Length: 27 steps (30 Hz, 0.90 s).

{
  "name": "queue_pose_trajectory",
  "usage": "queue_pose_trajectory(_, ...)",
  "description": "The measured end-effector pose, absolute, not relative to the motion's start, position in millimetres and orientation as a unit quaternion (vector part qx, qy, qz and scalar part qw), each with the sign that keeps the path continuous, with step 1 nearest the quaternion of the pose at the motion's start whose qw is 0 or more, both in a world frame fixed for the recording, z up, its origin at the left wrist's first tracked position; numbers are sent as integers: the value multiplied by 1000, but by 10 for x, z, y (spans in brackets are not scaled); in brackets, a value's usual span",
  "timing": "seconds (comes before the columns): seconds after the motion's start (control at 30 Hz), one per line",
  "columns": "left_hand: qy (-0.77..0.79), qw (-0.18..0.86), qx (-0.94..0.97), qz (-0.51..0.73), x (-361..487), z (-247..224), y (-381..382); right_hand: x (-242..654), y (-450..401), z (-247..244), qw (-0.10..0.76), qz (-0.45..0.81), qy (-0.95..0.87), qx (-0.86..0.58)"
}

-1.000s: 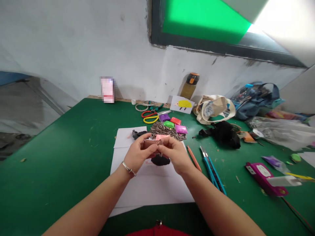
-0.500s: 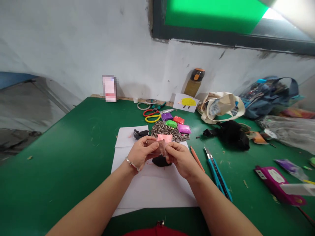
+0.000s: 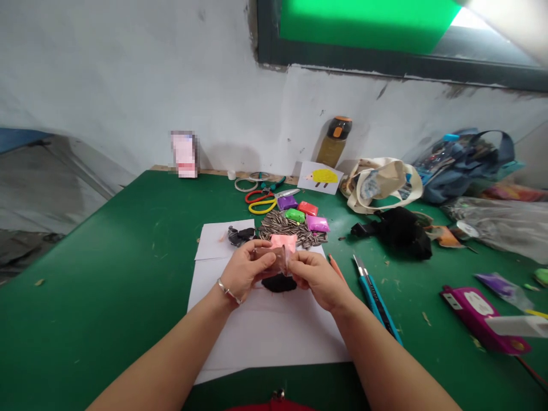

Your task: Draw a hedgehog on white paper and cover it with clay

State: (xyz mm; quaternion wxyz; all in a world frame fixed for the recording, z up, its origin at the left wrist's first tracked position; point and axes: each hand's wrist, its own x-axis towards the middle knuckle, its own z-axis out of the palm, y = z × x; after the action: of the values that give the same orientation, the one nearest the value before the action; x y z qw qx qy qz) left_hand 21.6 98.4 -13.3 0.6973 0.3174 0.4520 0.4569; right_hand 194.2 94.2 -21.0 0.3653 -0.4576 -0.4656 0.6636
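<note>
A small clear packet of brown material is between my two hands, above the white paper. My left hand grips its left side, thumb on top. The fingers of my right hand pinch its right end. Just below the packet, a black flattened shape lies on the paper. Behind it are a pink packet and a pile of striped seeds. A crumpled black packet rests left of the pile.
Scissors, green and purple packets and a hedgehog picture stand behind the seeds. Right of my right hand lie a blue cutter, black cloth and a magenta tool. A bottle leans on the wall.
The view has shifted slightly, so the scene sits a little further left. Both hands still hold the brown packet, and the fingers of my right hand have moved slightly at its end.
</note>
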Motion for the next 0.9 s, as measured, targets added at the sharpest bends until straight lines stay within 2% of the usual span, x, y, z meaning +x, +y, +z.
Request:
queue_pose_trajectory(0.23,433,709,335,444,171,-174,950,1975,956,-181,306,612,-571,-455)
queue_pose_trajectory(0.67,417,727,333,433,188,-194,931,1853,896,-202,363,618,-539,-443)
queue_pose_trajectory(0.9,455,679,389,425,171,-218,923,1926,891,-128,283,537,-623,-493)
